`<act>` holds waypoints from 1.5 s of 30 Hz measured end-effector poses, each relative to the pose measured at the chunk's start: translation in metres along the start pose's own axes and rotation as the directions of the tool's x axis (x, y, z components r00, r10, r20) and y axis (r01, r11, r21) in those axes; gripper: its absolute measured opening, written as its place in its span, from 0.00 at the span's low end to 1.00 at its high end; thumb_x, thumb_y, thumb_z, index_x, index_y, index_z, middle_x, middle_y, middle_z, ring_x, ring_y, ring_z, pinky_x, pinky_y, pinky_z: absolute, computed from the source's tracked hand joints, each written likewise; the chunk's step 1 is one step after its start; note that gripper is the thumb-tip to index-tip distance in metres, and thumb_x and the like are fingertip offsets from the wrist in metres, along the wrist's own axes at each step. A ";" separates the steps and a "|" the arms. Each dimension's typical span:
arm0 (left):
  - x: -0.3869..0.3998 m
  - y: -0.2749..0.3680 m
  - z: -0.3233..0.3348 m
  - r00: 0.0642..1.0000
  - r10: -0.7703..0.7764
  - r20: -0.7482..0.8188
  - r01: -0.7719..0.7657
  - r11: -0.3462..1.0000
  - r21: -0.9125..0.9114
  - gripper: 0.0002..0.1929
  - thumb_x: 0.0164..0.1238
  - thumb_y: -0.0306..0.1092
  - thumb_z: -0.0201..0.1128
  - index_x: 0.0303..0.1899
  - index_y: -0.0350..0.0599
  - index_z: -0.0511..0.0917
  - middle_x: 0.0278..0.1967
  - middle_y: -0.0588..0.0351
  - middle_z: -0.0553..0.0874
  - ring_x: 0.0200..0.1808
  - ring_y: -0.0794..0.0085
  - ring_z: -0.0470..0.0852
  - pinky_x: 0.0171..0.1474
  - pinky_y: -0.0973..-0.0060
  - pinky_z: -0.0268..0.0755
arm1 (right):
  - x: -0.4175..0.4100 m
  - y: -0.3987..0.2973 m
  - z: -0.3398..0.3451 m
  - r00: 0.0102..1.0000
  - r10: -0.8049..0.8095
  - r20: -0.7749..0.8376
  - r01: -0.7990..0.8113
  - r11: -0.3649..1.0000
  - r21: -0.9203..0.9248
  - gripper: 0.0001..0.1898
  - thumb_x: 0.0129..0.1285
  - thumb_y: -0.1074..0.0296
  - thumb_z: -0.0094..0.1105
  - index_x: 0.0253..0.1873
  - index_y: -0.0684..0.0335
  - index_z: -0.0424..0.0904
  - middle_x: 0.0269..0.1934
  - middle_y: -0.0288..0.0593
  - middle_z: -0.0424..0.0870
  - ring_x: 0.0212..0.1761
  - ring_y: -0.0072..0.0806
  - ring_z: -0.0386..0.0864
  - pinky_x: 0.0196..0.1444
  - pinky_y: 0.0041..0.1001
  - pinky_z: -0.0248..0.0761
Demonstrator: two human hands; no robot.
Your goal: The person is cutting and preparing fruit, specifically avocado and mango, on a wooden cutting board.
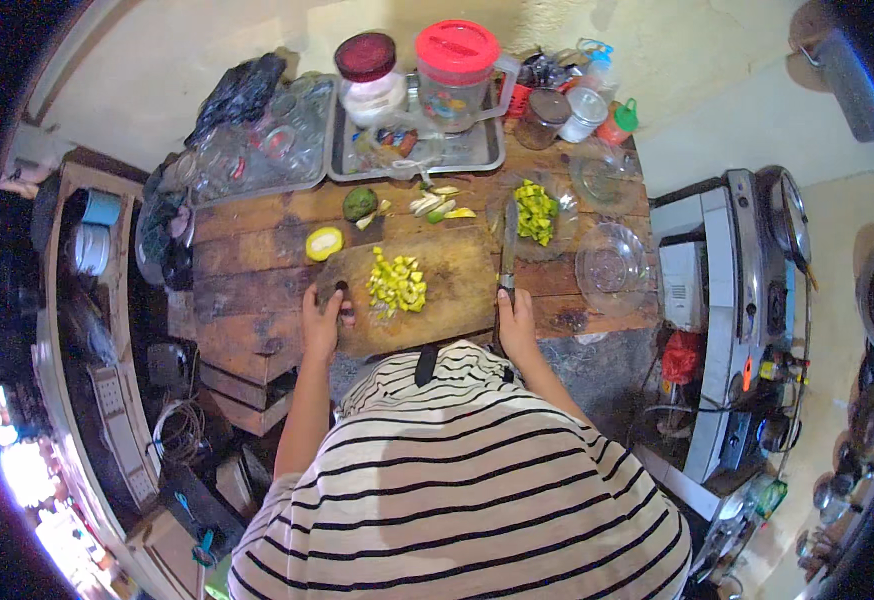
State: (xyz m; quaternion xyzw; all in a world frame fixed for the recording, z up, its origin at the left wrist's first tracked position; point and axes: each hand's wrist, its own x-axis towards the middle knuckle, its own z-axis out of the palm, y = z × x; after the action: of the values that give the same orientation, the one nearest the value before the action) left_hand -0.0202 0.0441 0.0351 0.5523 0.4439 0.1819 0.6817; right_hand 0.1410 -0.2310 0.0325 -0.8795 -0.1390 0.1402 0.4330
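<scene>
My left hand [322, 322] grips the left end of a wooden cutting board [456, 277], near its hole. Diced yellow-green fruit [398, 281] lies in a heap on the board. In my right hand [517, 322] is the dark handle of a kitchen knife [510, 240], its blade pointing away from me beside the board's right edge. More diced fruit [535, 212] sits on clear plastic to the right. Behind the board are a halved fruit [324, 244] with its pale core showing, a green fruit piece [360, 204] and several peel strips [437, 204].
A metal tray [482, 157] at the back holds a red-lidded plastic pitcher [456, 75] and a dark-red-lidded jar [371, 82]. Glassware fills another tray [264, 161] at back left. A clear glass plate [611, 266] is at right, with a stove [744, 255] beyond the table.
</scene>
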 end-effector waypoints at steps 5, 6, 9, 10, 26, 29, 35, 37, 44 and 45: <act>-0.013 0.030 0.013 0.990 -0.134 0.046 0.136 0.990 -0.046 0.12 0.67 0.32 0.57 0.49 0.42 0.71 0.32 0.53 0.82 0.19 0.75 0.78 0.21 0.80 0.72 | 0.004 -0.004 -0.029 0.995 0.061 -0.073 -0.057 0.997 0.048 0.22 0.68 0.54 0.48 0.50 0.73 0.69 0.47 0.60 0.73 0.51 0.51 0.71 0.54 0.37 0.63; -0.014 0.033 0.018 0.992 -0.111 0.053 0.114 0.991 -0.064 0.13 0.67 0.33 0.57 0.50 0.42 0.71 0.33 0.53 0.82 0.19 0.75 0.78 0.22 0.80 0.72 | 0.007 -0.005 -0.033 0.984 0.010 -0.176 -0.012 1.000 -0.013 0.23 0.68 0.54 0.48 0.52 0.73 0.69 0.49 0.61 0.74 0.51 0.51 0.72 0.54 0.37 0.63; -0.011 0.046 0.042 0.994 -0.086 0.075 0.093 0.991 -0.096 0.14 0.67 0.33 0.57 0.51 0.42 0.70 0.35 0.53 0.82 0.19 0.75 0.78 0.22 0.80 0.72 | 0.010 -0.014 -0.055 0.980 0.190 -0.058 -0.170 0.953 0.249 0.24 0.67 0.52 0.50 0.54 0.71 0.69 0.49 0.61 0.76 0.51 0.52 0.74 0.54 0.38 0.65; -0.010 0.051 0.051 0.994 -0.083 0.074 0.092 0.989 -0.118 0.14 0.67 0.32 0.57 0.52 0.41 0.70 0.37 0.52 0.82 0.20 0.75 0.78 0.22 0.80 0.72 | 0.010 -0.017 -0.060 0.987 0.122 -0.106 -0.114 0.990 0.085 0.22 0.67 0.54 0.50 0.54 0.68 0.69 0.45 0.61 0.78 0.48 0.54 0.76 0.51 0.40 0.67; 0.003 0.070 0.137 0.991 -0.011 0.132 0.040 0.975 -0.219 0.11 0.68 0.31 0.56 0.49 0.43 0.70 0.36 0.55 0.81 0.24 0.76 0.77 0.23 0.80 0.70 | -0.010 -0.035 -0.063 0.975 -0.060 0.216 0.106 0.973 -0.207 0.19 0.65 0.56 0.50 0.56 0.59 0.66 0.46 0.53 0.77 0.43 0.52 0.77 0.43 0.43 0.72; 0.004 0.069 0.137 0.994 -0.008 0.113 0.031 0.978 -0.204 0.11 0.68 0.32 0.56 0.48 0.43 0.70 0.36 0.56 0.80 0.24 0.76 0.77 0.24 0.79 0.70 | -0.008 -0.030 -0.067 0.978 -0.058 0.199 0.104 0.969 -0.226 0.19 0.65 0.55 0.50 0.56 0.57 0.67 0.45 0.52 0.77 0.42 0.51 0.78 0.42 0.42 0.72; 0.004 0.071 0.136 0.988 0.003 0.152 0.031 0.976 -0.218 0.11 0.68 0.32 0.56 0.48 0.43 0.69 0.33 0.57 0.80 0.23 0.76 0.77 0.23 0.80 0.70 | 0.002 -0.011 -0.081 0.979 -0.083 0.188 0.129 0.959 -0.254 0.18 0.63 0.54 0.51 0.55 0.53 0.68 0.43 0.47 0.77 0.41 0.49 0.78 0.41 0.41 0.73; 0.003 0.074 0.138 0.992 -0.015 0.128 0.039 0.980 -0.195 0.11 0.68 0.32 0.56 0.48 0.43 0.69 0.32 0.58 0.81 0.23 0.77 0.77 0.22 0.81 0.70 | 0.006 -0.005 -0.087 0.982 -0.064 0.179 0.112 0.954 -0.276 0.18 0.63 0.55 0.52 0.55 0.52 0.69 0.42 0.47 0.77 0.41 0.48 0.78 0.40 0.41 0.72; 0.007 0.068 0.137 0.990 0.034 0.139 0.003 0.966 -0.259 0.10 0.68 0.32 0.56 0.48 0.42 0.69 0.32 0.57 0.80 0.23 0.77 0.76 0.22 0.80 0.69 | 0.019 0.018 -0.106 0.990 -0.022 0.141 0.070 0.936 -0.346 0.18 0.63 0.53 0.52 0.55 0.53 0.70 0.40 0.46 0.76 0.41 0.47 0.78 0.40 0.40 0.71; 0.007 0.069 0.137 0.991 0.025 0.134 0.011 0.965 -0.261 0.10 0.68 0.32 0.57 0.47 0.42 0.69 0.32 0.57 0.80 0.23 0.76 0.76 0.22 0.80 0.68 | 0.020 0.020 -0.107 0.990 -0.031 0.137 0.076 0.936 -0.344 0.19 0.63 0.53 0.52 0.55 0.54 0.70 0.41 0.46 0.76 0.42 0.47 0.77 0.41 0.40 0.71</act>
State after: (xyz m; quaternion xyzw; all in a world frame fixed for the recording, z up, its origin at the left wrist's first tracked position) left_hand 0.1111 -0.0097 0.0948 0.4705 0.3666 0.2031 0.7765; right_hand 0.2014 -0.3131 0.0765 -0.9272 -0.2133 0.1582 0.2642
